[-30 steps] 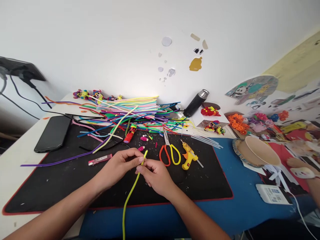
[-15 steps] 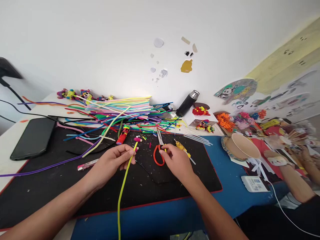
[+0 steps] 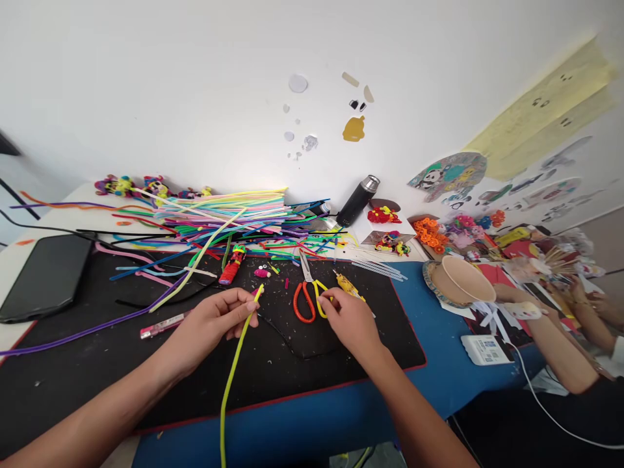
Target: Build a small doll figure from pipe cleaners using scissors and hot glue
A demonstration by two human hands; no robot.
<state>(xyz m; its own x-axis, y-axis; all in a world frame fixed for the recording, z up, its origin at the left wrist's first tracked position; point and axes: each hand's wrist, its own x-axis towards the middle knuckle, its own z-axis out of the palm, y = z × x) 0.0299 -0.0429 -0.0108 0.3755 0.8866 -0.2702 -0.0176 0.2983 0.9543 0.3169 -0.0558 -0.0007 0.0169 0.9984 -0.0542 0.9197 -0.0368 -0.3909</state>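
Note:
My left hand pinches a bright yellow pipe cleaner near its upper end. The rest of it hangs down past the mat's front edge. A small magenta bit shows beside its tip, partly hidden by my fingers. My right hand has thumb and fingers closed at the yellow loop of a pair of scissors, whose other loop is red. The scissors lie on the mat with blades pointing away. Beyond my left hand are a small pink piece with eyes and a red wrapped figure.
Many coloured pipe cleaners are heaped behind the black mat. A phone is at left. A yellow glue gun, black flask and round box stand right. Another person's arm reaches in.
My right hand has shifted slightly and more of the scissors' yellow loop shows. My left hand keeps its pinch on the yellow pipe cleaner. The whole view has moved a little.

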